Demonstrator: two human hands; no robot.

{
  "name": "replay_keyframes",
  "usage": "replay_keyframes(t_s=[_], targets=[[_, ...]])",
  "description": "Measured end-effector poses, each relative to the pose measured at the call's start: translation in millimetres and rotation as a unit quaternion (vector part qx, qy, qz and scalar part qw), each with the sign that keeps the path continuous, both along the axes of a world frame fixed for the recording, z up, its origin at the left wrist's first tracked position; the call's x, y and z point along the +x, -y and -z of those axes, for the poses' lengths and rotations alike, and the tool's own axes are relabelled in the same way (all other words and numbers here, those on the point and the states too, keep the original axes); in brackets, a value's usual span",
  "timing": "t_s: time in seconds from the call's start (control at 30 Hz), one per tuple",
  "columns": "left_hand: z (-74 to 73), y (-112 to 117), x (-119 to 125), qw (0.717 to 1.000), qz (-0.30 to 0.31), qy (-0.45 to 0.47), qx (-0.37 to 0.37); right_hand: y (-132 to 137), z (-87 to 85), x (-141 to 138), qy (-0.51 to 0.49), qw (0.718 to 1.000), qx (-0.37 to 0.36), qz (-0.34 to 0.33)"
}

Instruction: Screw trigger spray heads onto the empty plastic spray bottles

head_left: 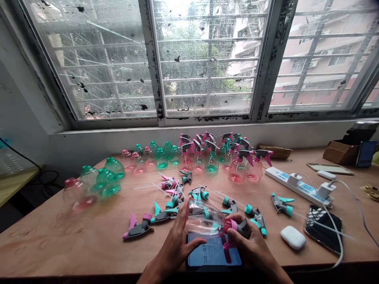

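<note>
A clear pink spray bottle [204, 219] lies sideways in the air between my hands, its neck to the right. Around its base end, my left hand [179, 236] is closed. My right hand [245, 240] grips the grey and pink trigger sprayer [233, 225] at the bottle's neck. The sprayer sits against the neck; how far it is threaded I cannot tell. Under the bottle, a lit phone [207, 254] lies on the table. Loose trigger sprayers lie just beyond, among them a pink and grey one [138, 227] and a teal and grey one [257, 217].
Open bottles, such as a green one [108, 183], stand at the left and back. Several bottles with sprayers [238, 171] stand at back centre. To the right are a power strip [296, 185] with cables, a white earbud case [293, 237] and a dark phone [323, 228].
</note>
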State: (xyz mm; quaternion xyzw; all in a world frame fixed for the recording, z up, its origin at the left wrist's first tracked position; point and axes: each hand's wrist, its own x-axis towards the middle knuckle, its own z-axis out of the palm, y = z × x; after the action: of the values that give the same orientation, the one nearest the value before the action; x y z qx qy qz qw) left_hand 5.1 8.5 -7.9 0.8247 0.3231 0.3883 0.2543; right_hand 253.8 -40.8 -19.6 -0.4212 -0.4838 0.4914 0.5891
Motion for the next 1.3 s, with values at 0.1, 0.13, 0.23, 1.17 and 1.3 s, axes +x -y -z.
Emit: replay_keyframes(t_s=[0.1, 0.13, 0.23, 1.17, 1.3], targets=[[0.2, 0.7, 0.6, 1.000, 0.004, 0.024, 0.003, 0.2, -0.9, -0.4, -0.005, 1.000, -0.002, -0.005], [-0.4, 1.3, 0.6, 1.000, 0.008, 0.028, 0.000, 0.3, -1.3, -0.6, -0.003, 1.000, -0.001, -0.004], [-2.8, 2.6, -0.3, 1.000, 0.014, 0.022, -0.011, 0.7, -2.1, -1.2, 0.008, 1.000, 0.002, -0.001], [0.7, -0.5, -1.3, 1.000, -0.007, -0.003, 0.007, -0.1, 1.1, -0.7, 0.009, 1.000, -0.002, -0.006], [0.5, -1.5, -1.0, 1.000, -0.005, -0.005, 0.010, -0.2, 1.2, -0.1, 0.008, 1.000, 0.001, -0.003]])
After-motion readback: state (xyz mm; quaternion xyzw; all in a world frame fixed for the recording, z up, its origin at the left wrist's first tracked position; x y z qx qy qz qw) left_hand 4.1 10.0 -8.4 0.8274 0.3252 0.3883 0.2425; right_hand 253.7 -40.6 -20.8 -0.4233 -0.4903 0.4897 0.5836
